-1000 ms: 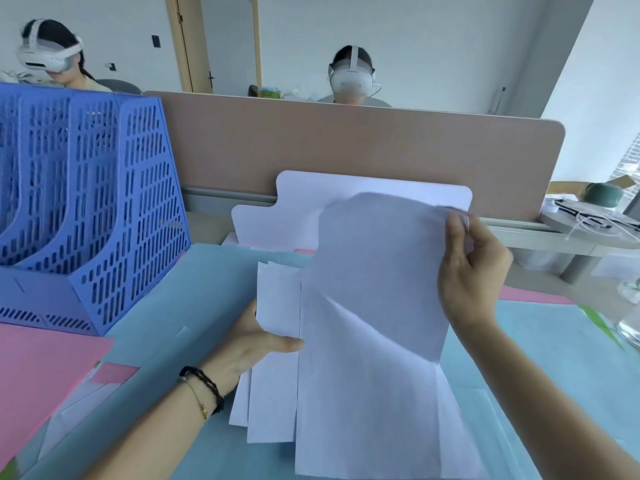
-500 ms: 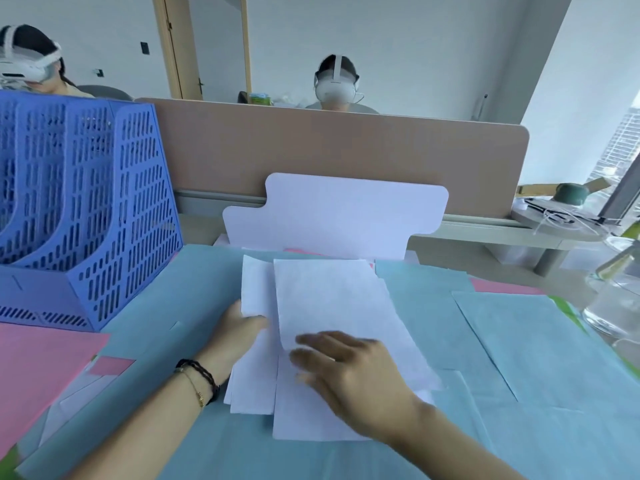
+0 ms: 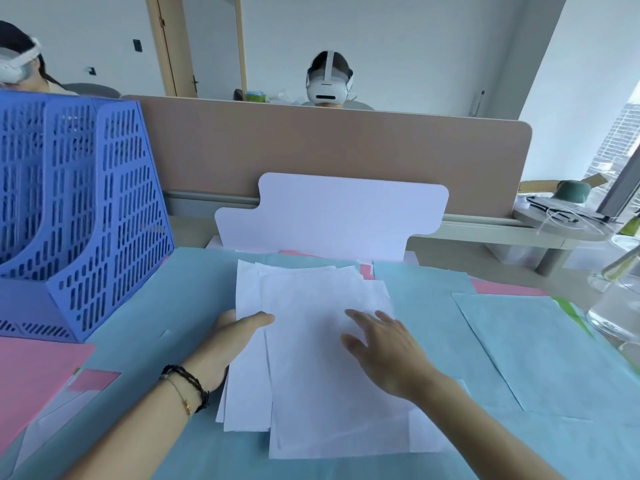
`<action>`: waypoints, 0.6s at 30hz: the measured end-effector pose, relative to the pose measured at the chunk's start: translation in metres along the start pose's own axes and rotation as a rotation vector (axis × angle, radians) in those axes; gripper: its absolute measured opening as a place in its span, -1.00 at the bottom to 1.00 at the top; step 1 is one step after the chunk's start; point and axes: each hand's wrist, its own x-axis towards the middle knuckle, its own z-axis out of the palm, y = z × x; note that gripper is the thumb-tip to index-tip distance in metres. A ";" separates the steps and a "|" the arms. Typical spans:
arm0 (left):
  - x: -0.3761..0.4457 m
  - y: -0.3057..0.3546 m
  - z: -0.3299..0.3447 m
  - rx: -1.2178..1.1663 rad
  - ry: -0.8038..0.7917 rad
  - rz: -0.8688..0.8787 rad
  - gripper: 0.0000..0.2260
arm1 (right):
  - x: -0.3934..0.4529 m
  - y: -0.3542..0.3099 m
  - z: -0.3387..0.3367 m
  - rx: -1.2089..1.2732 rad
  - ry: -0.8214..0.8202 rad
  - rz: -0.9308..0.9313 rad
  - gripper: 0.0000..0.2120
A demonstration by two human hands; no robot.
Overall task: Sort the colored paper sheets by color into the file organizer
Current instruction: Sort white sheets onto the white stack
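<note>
Right hand (image 3: 384, 355) now further right on white sheets (image 3: 322, 358), grip open flat; left hand (image 3: 228, 344) unchanged, thumb pinching stack edge.

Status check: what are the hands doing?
Left hand grips white paper stack; right hand flat on it. Blue perforated plastic file organizer left, path unobstructed.

place: office | signs: desk divider (image 3: 329, 150) running along desks, file organizer (image 3: 79, 209) standing, paper sheets (image 3: 322, 341) lying about
</note>
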 end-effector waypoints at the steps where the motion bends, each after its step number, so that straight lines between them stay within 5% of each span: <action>1: -0.003 0.002 -0.001 0.042 -0.012 0.031 -0.36 | 0.001 -0.003 0.003 0.025 0.013 -0.004 -0.45; 5: -0.006 0.001 -0.001 0.049 -0.050 0.061 -0.51 | 0.007 0.008 0.002 -0.086 0.092 0.198 -0.43; 8: -0.007 0.003 -0.001 0.022 -0.051 0.061 -0.76 | 0.009 0.004 0.004 0.066 0.051 0.095 -0.43; 12: -0.009 0.003 -0.003 0.020 -0.053 0.046 -0.53 | 0.013 0.008 0.005 0.033 0.109 0.173 -0.43; 18: -0.015 0.005 0.002 0.012 -0.046 0.089 -0.89 | 0.013 -0.002 0.007 0.133 0.055 0.032 -0.43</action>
